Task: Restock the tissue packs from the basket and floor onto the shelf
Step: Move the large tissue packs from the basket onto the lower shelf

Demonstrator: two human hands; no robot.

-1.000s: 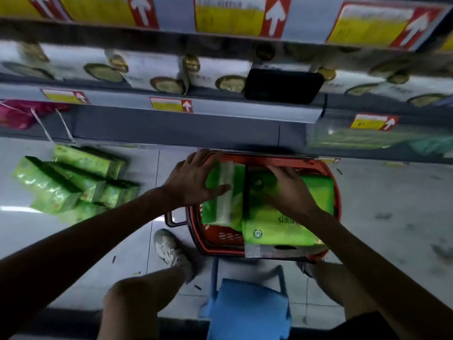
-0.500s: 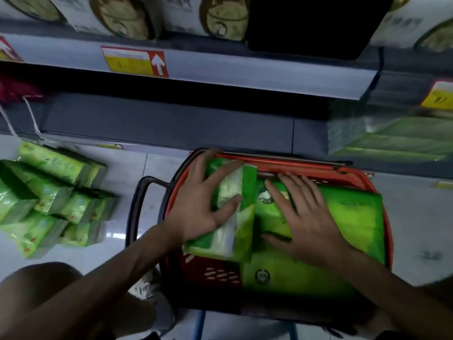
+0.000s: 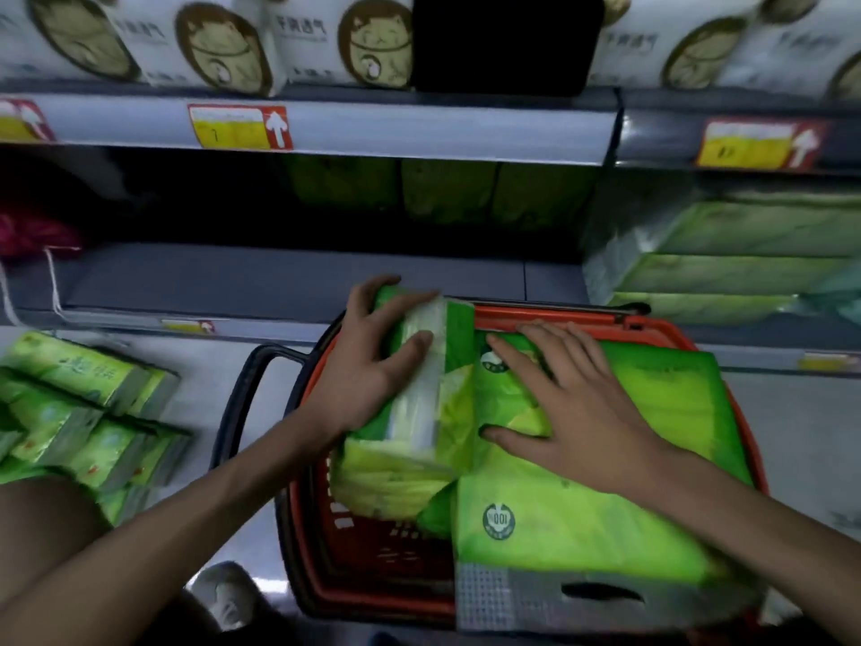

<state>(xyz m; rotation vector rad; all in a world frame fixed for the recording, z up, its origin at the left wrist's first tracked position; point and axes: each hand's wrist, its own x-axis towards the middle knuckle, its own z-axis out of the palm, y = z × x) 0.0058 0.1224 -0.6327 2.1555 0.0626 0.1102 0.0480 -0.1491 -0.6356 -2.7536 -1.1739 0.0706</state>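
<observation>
Green pack (image 3: 419, 389) lifted higher by left hand (image 3: 368, 370)

Motion blur smears the print on the green tissue packs (image 3: 582, 519) in the red basket (image 3: 643, 325), leaving only a round "100" seal readable. The basket's near rim is hidden under the large pack's grey handle strip, and its floor beneath the packs. The floor stack (image 3: 88, 412) runs off the left edge of the frame. Dim packs (image 3: 442, 193) at the back of the lower shelf (image 3: 279, 277) sit in shadow, details lost. A black rectangle (image 3: 508, 39) masks part of the white boxes (image 3: 223, 44) at top.
</observation>
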